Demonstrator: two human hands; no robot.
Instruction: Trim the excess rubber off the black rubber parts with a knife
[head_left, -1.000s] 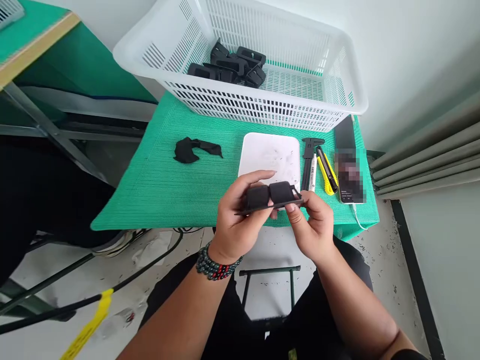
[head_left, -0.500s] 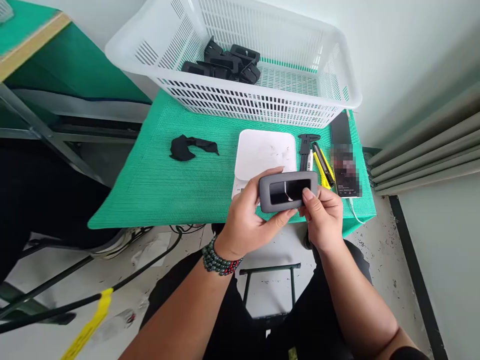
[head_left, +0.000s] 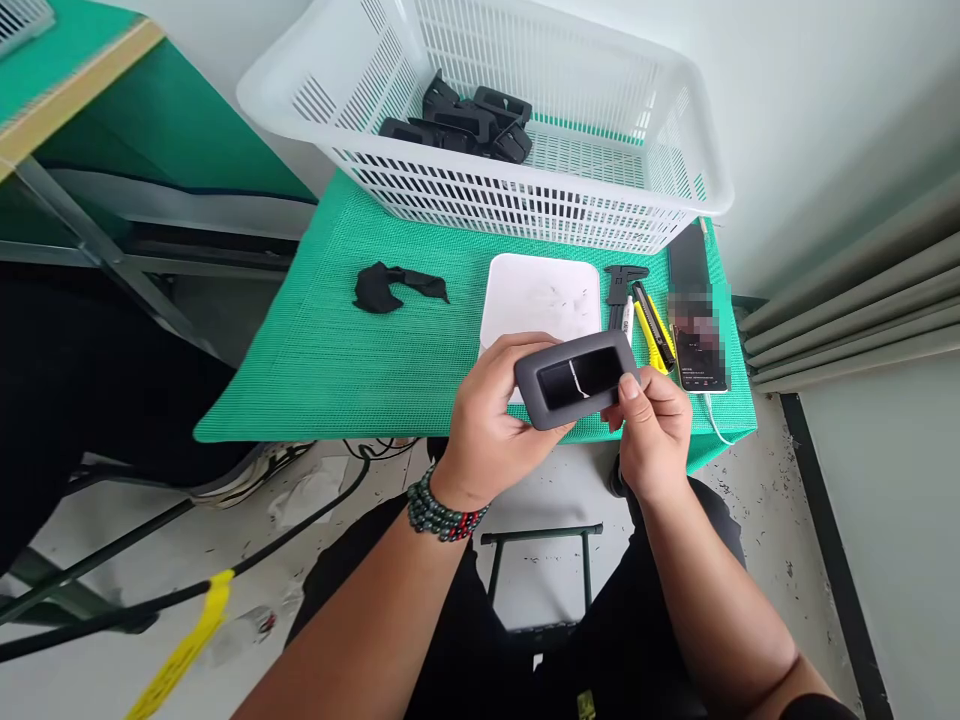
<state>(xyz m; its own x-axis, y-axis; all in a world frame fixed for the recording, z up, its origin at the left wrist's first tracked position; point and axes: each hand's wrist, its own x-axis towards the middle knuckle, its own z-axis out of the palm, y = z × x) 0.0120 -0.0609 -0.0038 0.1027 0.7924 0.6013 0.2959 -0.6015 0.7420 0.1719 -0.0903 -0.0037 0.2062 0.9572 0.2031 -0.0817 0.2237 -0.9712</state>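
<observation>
The person holds a dark grey rectangular frame part (head_left: 576, 378) with both hands, in the air above the near edge of the green mat (head_left: 352, 350) and just in front of the white scale (head_left: 541, 300). Its long axis runs from left to right and rises a little toward the right, and its open recessed side faces up toward the camera; a thin white mark shows inside the recess. The left hand (head_left: 491, 425) is closed on the left end of the part, thumb over the top edge and fingers below. The right hand (head_left: 654, 430) pinches the right end, with the thumb pressed on the front rim. On the mat to the right lie a black caliper (head_left: 621, 292), a yellow utility knife (head_left: 651, 333) and a phone (head_left: 697, 345); the screen of the phone is blurred and its writing is too small to read. A black cloth (head_left: 391, 286) lies to the left. Behind, a white basket (head_left: 675, 160) holds more black parts (head_left: 465, 125). No brand or label can be read on the held part.
</observation>
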